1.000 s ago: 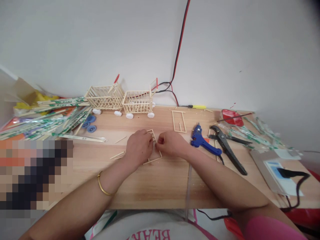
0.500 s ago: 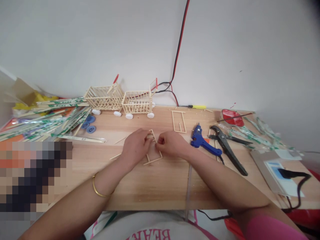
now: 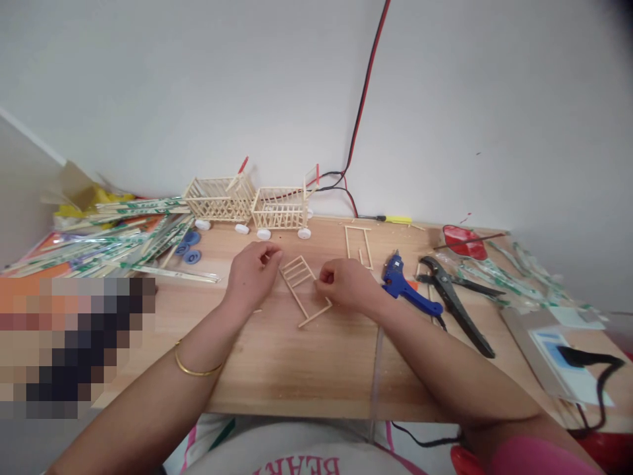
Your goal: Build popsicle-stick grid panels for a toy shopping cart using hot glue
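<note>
A small frame of thin wooden sticks point(image 3: 293, 282) lies on the table between my hands, with several short crossbars at its far end. My right hand point(image 3: 349, 284) is closed at the frame's right side, thumb and fingertips pinching its edge; part of that side is hidden behind the fingers. Left of the frame, apart from it, is my left hand point(image 3: 252, 274), fingers drawn together in a pinch. Whatever it holds, if anything, cannot be made out. A second rectangular stick frame point(image 3: 347, 244) lies farther back, beyond my right hand.
Two small stick carts point(image 3: 279, 210) on white wheels stand by the wall. Wrapped chopsticks point(image 3: 143, 231) pile up at left beside blue wheels point(image 3: 192, 256). On the right lie a blue glue gun point(image 3: 408, 290), black-handled cutters point(image 3: 457, 307) and a yellow-handled tool point(image 3: 398, 220).
My left hand has moved off the stick frame to the left, uncovering its crossbars. My right hand stays at the frame's right side. The whole view has shifted slightly.
</note>
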Demonstrator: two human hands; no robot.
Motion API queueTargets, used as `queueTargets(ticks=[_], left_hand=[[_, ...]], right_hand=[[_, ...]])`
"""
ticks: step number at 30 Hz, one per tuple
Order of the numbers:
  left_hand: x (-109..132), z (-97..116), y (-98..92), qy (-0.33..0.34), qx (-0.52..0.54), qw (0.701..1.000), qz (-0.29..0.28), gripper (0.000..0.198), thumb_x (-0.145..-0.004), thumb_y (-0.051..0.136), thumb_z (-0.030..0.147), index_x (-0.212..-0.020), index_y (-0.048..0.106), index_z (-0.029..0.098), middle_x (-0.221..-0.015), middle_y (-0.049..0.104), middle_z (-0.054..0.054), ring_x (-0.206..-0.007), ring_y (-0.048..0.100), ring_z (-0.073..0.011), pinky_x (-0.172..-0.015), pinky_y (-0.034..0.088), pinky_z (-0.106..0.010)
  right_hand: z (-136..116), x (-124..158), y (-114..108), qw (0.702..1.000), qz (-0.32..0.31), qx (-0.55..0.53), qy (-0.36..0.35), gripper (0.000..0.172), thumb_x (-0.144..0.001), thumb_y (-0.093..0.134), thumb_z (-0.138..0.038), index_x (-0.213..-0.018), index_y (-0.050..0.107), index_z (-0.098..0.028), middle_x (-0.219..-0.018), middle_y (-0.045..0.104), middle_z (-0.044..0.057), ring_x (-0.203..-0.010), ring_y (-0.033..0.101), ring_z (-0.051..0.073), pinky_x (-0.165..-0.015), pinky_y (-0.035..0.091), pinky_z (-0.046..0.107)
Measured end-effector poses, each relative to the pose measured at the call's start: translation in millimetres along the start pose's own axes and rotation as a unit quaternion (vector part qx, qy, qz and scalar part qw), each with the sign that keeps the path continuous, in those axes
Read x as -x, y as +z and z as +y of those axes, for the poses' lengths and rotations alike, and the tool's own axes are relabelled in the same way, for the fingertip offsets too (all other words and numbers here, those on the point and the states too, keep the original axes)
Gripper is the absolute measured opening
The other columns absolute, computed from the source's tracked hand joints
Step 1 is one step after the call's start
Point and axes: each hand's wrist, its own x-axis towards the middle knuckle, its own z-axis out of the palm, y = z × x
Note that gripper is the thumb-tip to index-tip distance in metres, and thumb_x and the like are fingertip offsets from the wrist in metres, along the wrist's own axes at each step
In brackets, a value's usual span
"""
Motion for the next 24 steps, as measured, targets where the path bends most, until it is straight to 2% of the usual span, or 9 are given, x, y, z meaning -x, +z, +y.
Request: queueTargets(ticks=[5, 8, 12, 15, 18, 24], left_hand=[[-2, -4, 0.5, 0.002, -0.025, 0.997, -0.079, 0.026, -0.083, 0.048, 0.032, -0.093, 0.067, 0.018, -0.090, 0.069, -0.006, -0.083, 0.061, -0.0197, -0.076, 0.044, -0.031], [-3, -4, 1.7, 0.007, -0.045, 0.991, -0.124, 0.028, -0.083, 0.048, 0.031, -0.096, 0.068, 0.018, -0.093, 0.070, -0.007, -0.088, 0.061, -0.0215, -0.079, 0.045, -0.032], [-1, -2, 3.7, 0.010, -0.057, 0.989, -0.137, 0.026, -0.082, 0.048, 0.027, -0.094, 0.069, 0.019, -0.094, 0.070, -0.007, -0.089, 0.062, -0.0210, -0.080, 0.045, -0.031], [-1, -2, 4.3, 0.011, -0.048, 0.989, -0.136, 0.025, -0.082, 0.048, 0.027, -0.093, 0.070, 0.020, -0.093, 0.071, -0.007, -0.088, 0.062, -0.0210, -0.079, 0.045, -0.031], [-2, -3, 3.4, -0.002, -0.011, 0.990, -0.143, 0.026, -0.082, 0.048, 0.029, -0.091, 0.070, 0.020, -0.090, 0.071, -0.006, -0.084, 0.063, -0.0207, -0.075, 0.045, -0.029], [-6, -3, -3.1, -0.080, 0.135, 0.977, -0.145, 0.026, -0.078, 0.056, 0.034, -0.090, 0.072, 0.017, -0.088, 0.071, -0.005, -0.082, 0.062, -0.0203, -0.072, 0.044, -0.028]], right_hand=[[-4, 2, -5, 1.000, 0.024, -0.015, -0.013, 0.017, -0.075, 0.054, -0.029, -0.070, 0.067, -0.020, -0.069, 0.068, 0.001, -0.061, 0.057, 0.012, -0.054, 0.032, 0.022], [-3, 2, -5, 1.000, 0.009, 0.006, 0.000, 0.021, -0.076, 0.055, -0.036, -0.071, 0.068, -0.020, -0.070, 0.069, 0.002, -0.063, 0.058, 0.014, -0.053, 0.032, 0.023], [-2, 1, -1, 0.996, -0.049, 0.070, 0.028, 0.021, -0.073, 0.059, -0.039, -0.072, 0.070, -0.022, -0.074, 0.070, 0.005, -0.068, 0.061, 0.018, -0.054, 0.034, 0.025], [-4, 1, 1, 0.995, -0.060, 0.082, 0.024, 0.017, -0.073, 0.058, -0.033, -0.076, 0.071, -0.022, -0.078, 0.071, 0.006, -0.072, 0.062, 0.019, -0.056, 0.035, 0.024], [-8, 3, 0, 0.996, -0.042, 0.079, 0.024, 0.016, -0.074, 0.056, -0.029, -0.078, 0.070, -0.021, -0.080, 0.071, 0.005, -0.073, 0.062, 0.018, -0.057, 0.035, 0.024], [-13, 8, -17, 0.995, 0.061, 0.082, 0.017, 0.016, -0.076, 0.052, -0.029, -0.074, 0.066, -0.020, -0.078, 0.069, 0.003, -0.071, 0.060, 0.017, -0.057, 0.032, 0.025]])
